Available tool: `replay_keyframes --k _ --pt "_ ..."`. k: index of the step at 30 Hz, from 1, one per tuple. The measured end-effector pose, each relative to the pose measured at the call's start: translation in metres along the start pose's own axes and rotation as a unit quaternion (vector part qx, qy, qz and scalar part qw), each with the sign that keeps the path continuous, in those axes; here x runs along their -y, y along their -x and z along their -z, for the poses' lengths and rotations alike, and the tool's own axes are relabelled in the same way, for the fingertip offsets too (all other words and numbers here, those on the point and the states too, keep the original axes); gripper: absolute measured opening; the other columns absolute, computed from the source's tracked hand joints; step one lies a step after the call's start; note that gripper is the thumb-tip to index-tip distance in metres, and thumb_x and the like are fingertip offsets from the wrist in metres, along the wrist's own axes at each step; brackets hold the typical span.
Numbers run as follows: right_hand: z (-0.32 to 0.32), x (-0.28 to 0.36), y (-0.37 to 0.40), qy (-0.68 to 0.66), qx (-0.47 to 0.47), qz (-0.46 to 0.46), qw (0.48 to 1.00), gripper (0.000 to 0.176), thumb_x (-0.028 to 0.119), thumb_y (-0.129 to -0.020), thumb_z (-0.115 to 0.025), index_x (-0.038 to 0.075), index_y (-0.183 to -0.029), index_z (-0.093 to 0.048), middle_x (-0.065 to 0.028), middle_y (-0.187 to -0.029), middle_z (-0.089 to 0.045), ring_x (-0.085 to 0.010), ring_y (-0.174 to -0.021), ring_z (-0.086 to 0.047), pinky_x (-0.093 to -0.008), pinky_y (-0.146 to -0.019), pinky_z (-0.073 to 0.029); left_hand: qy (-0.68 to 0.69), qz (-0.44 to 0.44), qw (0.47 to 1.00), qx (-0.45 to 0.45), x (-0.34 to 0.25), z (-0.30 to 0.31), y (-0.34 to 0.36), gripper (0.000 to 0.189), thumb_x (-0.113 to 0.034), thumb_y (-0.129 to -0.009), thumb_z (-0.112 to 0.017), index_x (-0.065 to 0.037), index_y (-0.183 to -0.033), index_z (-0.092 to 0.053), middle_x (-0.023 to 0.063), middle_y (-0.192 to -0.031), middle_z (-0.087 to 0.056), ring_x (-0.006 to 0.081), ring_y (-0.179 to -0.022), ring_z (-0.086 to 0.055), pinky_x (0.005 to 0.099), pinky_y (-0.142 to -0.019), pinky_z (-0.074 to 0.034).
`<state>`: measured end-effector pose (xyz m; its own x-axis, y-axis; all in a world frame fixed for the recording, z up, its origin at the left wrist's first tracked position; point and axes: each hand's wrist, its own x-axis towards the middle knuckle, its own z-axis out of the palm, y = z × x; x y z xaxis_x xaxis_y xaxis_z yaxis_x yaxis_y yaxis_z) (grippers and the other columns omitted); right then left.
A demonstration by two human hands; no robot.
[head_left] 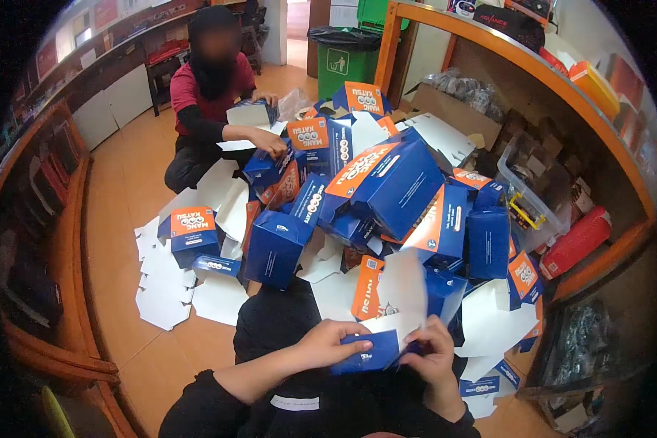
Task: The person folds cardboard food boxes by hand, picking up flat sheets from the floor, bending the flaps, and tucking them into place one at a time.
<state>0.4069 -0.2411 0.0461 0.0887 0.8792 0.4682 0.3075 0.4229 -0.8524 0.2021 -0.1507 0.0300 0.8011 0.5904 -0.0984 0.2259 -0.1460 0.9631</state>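
In the head view, a partly folded cardboard box (pixel 372 353) with a blue outside and white inside lies over my lap. My left hand (pixel 332 344) grips its left edge, the thumb lying on the blue panel. At its right edge, my right hand (pixel 432 352) pinches the card with bent fingers. A white flap rises from the box, slightly blurred. Just beyond my hands is a heap of blue and orange printed boxes (pixel 387 182), some standing formed and others flat or half open.
Across the heap a co-worker (pixel 215 87) sits on the floor with hands on boxes. Flat white card sheets (pixel 164 281) lie at the left. A green bin (pixel 347 62) stands behind. Wooden-framed shelving (pixel 489 44) with a clear plastic tub (pixel 533 182) borders the right.
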Motion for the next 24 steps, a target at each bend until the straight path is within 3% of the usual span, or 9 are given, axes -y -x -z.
replay_keyframes --k 3,6,12,21,24 --pt "-0.005 0.013 -0.011 0.098 0.099 0.021 0.99 0.035 0.021 -0.056 -0.083 0.01 -0.086 -0.069 -0.001 -0.071 -0.048 -0.0126 -0.065 -0.048 -0.0246 -0.058 -0.04 0.008 0.02 0.999 0.024 -0.004 -0.005 0.0 0.027 -0.028 -0.087 -0.056 -0.006 -0.101 -0.063 0.0106 -0.08 -0.066 0.0142 -0.072 -0.061 0.0274 -0.067 -0.046" --pt "-0.01 0.008 -0.007 0.131 0.066 -0.005 0.989 0.034 0.02 -0.057 -0.083 0.009 -0.085 -0.068 -0.0011 -0.069 -0.049 -0.0117 -0.061 -0.048 -0.0235 -0.054 -0.039 0.015 -0.005 1.0 -0.005 -0.004 -0.007 0.001 0.027 -0.023 -0.089 -0.053 -0.002 -0.104 -0.061 0.0025 -0.07 -0.061 0.0044 -0.06 -0.052 0.0208 -0.055 -0.042" --pt "-0.012 0.006 -0.004 0.188 -0.035 0.0 0.981 0.029 0.019 -0.059 -0.081 0.01 -0.083 -0.068 -0.0018 -0.068 -0.049 -0.0115 -0.053 -0.046 -0.0237 -0.047 -0.038 0.098 0.053 0.993 0.04 0.018 -0.014 -0.005 0.03 -0.021 -0.092 -0.049 0.002 -0.111 -0.056 0.0039 -0.086 -0.063 0.0052 -0.076 -0.053 0.0213 -0.068 -0.043" --pt "-0.004 0.013 -0.013 0.134 0.176 -0.016 0.975 0.036 0.018 -0.066 -0.076 0.014 -0.101 -0.067 -0.0029 -0.066 -0.043 -0.0154 -0.06 -0.043 -0.0255 -0.056 -0.037 0.161 -0.045 0.983 0.07 0.019 -0.016 -0.003 0.029 -0.008 -0.092 -0.044 0.005 -0.116 -0.051 0.0081 -0.102 -0.06 0.0079 -0.09 -0.054 0.0226 -0.078 -0.044" --pt "-0.006 0.017 -0.015 0.146 0.222 -0.053 0.963 0.037 0.02 -0.071 -0.072 0.015 -0.107 -0.065 -0.0042 -0.07 -0.041 -0.0158 -0.062 -0.041 -0.025 -0.058 -0.036 0.182 -0.011 0.976 0.119 0.022 -0.011 -0.006 0.031 -0.005 -0.09 -0.043 0.005 -0.119 -0.047 0.009 -0.106 -0.059 0.0096 -0.091 -0.055 0.0238 -0.079 -0.045"
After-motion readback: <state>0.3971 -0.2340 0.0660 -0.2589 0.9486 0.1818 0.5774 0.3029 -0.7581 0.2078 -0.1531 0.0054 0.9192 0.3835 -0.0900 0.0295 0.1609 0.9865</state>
